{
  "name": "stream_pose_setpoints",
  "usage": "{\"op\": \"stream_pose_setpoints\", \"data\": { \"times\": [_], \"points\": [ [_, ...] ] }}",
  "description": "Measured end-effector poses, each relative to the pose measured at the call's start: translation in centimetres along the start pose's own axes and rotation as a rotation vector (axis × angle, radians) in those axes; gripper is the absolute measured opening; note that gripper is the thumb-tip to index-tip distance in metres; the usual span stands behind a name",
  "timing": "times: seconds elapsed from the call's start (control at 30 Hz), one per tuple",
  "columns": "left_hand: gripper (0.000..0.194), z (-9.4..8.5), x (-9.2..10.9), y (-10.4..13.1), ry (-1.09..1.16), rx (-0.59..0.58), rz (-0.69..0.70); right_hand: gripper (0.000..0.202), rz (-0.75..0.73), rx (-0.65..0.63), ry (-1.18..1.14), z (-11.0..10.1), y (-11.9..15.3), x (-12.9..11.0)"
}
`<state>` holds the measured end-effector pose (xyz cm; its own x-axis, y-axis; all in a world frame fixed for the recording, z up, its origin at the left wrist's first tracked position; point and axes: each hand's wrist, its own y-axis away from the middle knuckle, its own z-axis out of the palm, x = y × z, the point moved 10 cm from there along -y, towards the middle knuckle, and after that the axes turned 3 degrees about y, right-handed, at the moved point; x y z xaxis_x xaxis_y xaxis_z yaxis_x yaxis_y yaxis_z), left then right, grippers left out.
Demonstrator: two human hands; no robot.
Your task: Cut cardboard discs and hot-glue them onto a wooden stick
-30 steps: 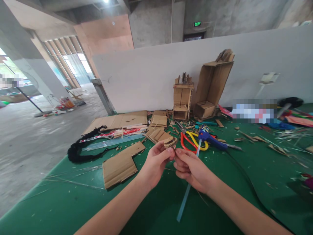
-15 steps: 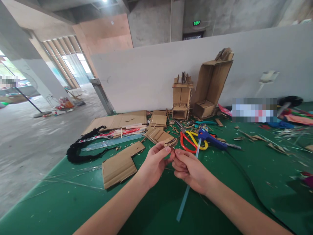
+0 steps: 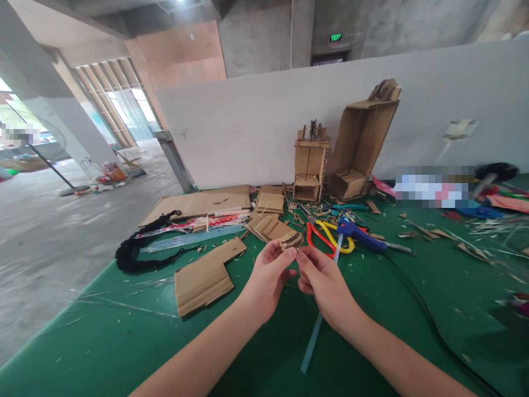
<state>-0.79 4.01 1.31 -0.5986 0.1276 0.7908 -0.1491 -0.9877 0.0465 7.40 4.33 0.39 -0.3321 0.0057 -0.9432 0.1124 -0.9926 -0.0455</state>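
Note:
A small layered piece of cardboard (image 3: 291, 239) is pinched between the thumb and fingers of my left hand (image 3: 270, 273). Close beside it, the fingertips of my right hand (image 3: 320, 275) are pressed together at the piece's lower edge; whatever lies between them is too small to make out. Just beyond my right hand lies a blue glue gun (image 3: 361, 237) with a long translucent glue stick (image 3: 313, 342) running from it under my right hand. Scissors with red and yellow handles (image 3: 320, 238) lie partly behind the glue gun.
An L-shaped cardboard sheet (image 3: 204, 278) and black yarn (image 3: 132, 256) lie on the left of the green table (image 3: 124, 342). Two cardboard structures, a small one (image 3: 309, 165) and a taller one (image 3: 363, 143), stand against the white partition (image 3: 239, 132). A black cord (image 3: 425, 314) crosses the right side.
My right hand's fingers have shifted up slightly, closer to the cardboard piece and my left thumb. The left hand keeps its hold. The whole view has moved slightly.

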Motion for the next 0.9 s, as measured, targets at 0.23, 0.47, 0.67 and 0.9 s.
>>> {"op": "stream_pose_setpoints", "data": {
  "times": [0.23,0.47,0.67,0.9],
  "points": [
    [0.024,-0.2,-0.2,-0.1,0.105,-0.033,-0.058,0.035,0.128,-0.061,-0.151,0.7,0.4,-0.1],
    [0.025,-0.4,0.5,-0.4,0.040,-0.028,0.016,0.036,0.107,-0.072,-0.169,0.7,0.4,0.1],
    [0.019,0.1,0.4,-0.2,0.013,-0.066,0.027,0.037,0.140,-0.106,-0.196,1.1,0.6,-0.2],
    [0.024,0.3,0.6,-0.4,0.000,-0.103,0.018,0.034,0.232,-0.220,-0.271,1.7,0.9,0.3]
  ]
}}
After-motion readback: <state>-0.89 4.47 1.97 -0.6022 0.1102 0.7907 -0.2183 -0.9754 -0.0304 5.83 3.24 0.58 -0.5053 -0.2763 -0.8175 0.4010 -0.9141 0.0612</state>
